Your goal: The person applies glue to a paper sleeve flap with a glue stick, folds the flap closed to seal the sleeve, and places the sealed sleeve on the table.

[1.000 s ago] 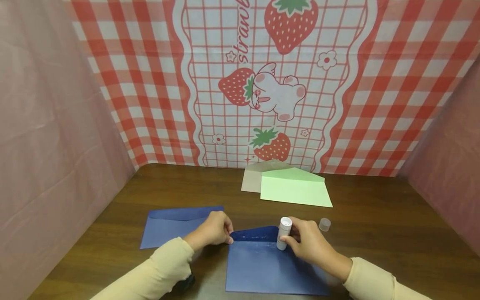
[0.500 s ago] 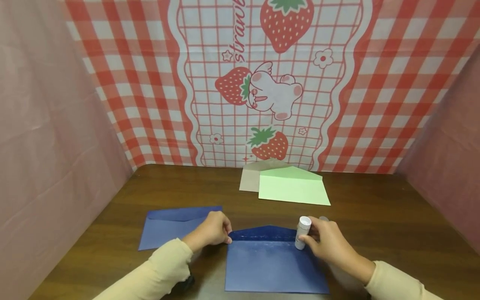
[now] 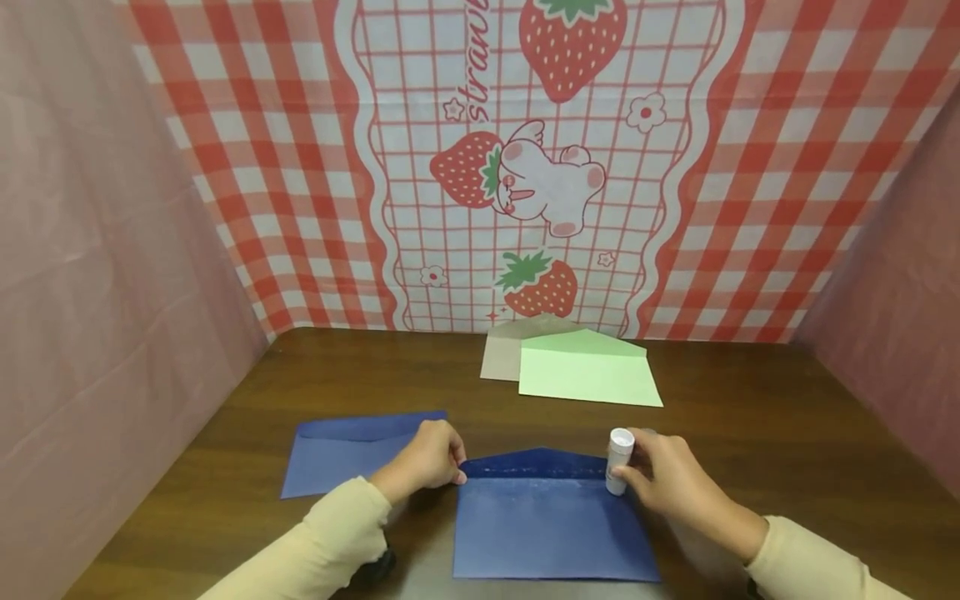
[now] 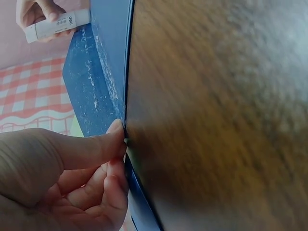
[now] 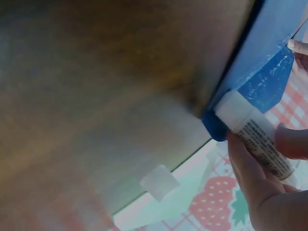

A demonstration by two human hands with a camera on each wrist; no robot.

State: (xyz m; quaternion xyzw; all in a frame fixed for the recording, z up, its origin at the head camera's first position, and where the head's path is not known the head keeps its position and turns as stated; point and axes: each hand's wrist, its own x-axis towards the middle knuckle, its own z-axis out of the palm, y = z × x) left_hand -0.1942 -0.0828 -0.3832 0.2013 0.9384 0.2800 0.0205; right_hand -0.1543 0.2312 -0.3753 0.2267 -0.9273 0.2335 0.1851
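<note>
The nearer blue envelope [image 3: 555,533] lies flat on the desk [image 3: 360,367], flap [image 3: 536,463] open, with white streaks [image 4: 110,86] by the fold. The left hand [image 3: 427,455] pinches it at the left, likely so it won't slide. At the fold's right end, the right hand [image 3: 675,479] grips a white glue stick [image 3: 619,454], probably to rub the paper.

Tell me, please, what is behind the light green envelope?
A beige envelope lies partly behind the light green envelope: its left side and part of its flap show. The rest is covered, so whether anything else lies there cannot be seen.
</note>
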